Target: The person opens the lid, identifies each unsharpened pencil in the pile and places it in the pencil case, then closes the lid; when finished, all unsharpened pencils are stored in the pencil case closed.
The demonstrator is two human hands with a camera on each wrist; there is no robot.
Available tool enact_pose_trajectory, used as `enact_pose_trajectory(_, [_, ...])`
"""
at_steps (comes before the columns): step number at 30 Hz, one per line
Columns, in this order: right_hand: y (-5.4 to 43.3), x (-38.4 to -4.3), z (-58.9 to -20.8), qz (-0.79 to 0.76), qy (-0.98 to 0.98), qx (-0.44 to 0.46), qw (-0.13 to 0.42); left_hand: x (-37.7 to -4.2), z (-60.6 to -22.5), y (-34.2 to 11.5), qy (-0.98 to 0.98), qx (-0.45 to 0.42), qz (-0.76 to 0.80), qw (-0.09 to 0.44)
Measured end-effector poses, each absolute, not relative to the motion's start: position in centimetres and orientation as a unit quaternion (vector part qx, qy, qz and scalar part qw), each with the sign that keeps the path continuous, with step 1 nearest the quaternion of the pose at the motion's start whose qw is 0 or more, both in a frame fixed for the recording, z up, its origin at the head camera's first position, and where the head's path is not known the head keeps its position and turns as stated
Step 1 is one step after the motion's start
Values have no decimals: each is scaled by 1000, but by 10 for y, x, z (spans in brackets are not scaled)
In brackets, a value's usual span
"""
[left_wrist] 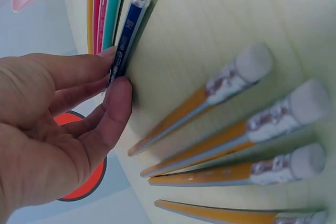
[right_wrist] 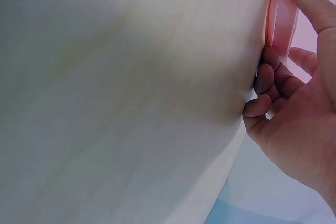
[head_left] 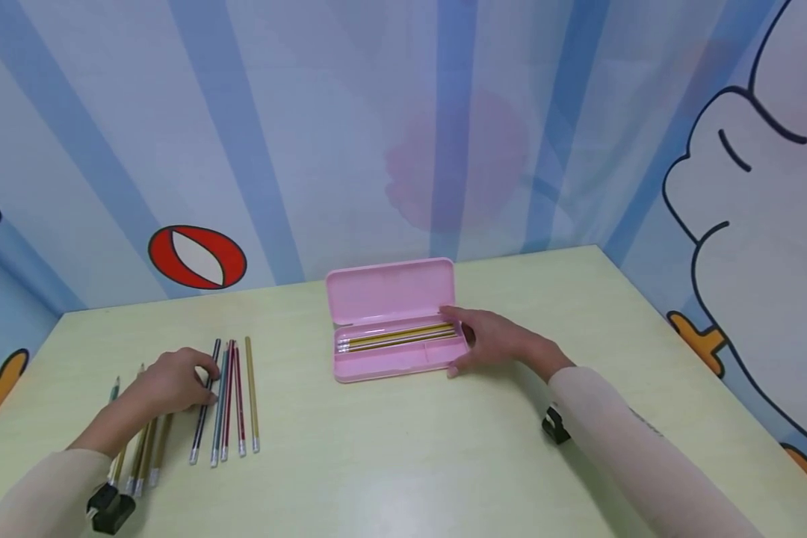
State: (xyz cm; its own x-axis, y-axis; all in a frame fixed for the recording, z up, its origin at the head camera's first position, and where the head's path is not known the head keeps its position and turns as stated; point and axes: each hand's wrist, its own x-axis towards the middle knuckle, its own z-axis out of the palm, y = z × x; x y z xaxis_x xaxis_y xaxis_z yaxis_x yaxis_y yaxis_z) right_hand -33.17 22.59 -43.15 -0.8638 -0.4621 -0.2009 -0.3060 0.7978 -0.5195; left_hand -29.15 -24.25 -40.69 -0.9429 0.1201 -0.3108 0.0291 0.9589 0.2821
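Note:
My left hand point(head_left: 177, 379) pinches a dark blue pencil point(left_wrist: 129, 34) between thumb and fingertips, near the left of the table. Just right of it lie a teal pencil point(head_left: 220, 411), two red pencils and a yellow pencil point(head_left: 252, 396), side by side. Below the hand several yellow pencils point(left_wrist: 231, 135) are spread, white erasers toward the near side. At the back centre a pink pencil case point(head_left: 393, 370) stands with its lid up. Several pencils point(head_left: 397, 338) lie in its rear compartment. My right hand point(head_left: 494, 340) grips the case's right end, thumb at the front edge.
The pale table point(head_left: 403, 456) meets a blue striped backdrop point(head_left: 343, 149) just behind the case's raised lid. A small black device point(head_left: 555, 426) sits at the right wrist, another point(head_left: 110, 508) at the left.

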Motion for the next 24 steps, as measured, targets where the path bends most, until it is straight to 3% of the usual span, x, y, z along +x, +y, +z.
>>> enact_pose_trajectory(24, [226,-331,-431,-245,934,-203,163,-287,-412,-253,947,-7,266,181])
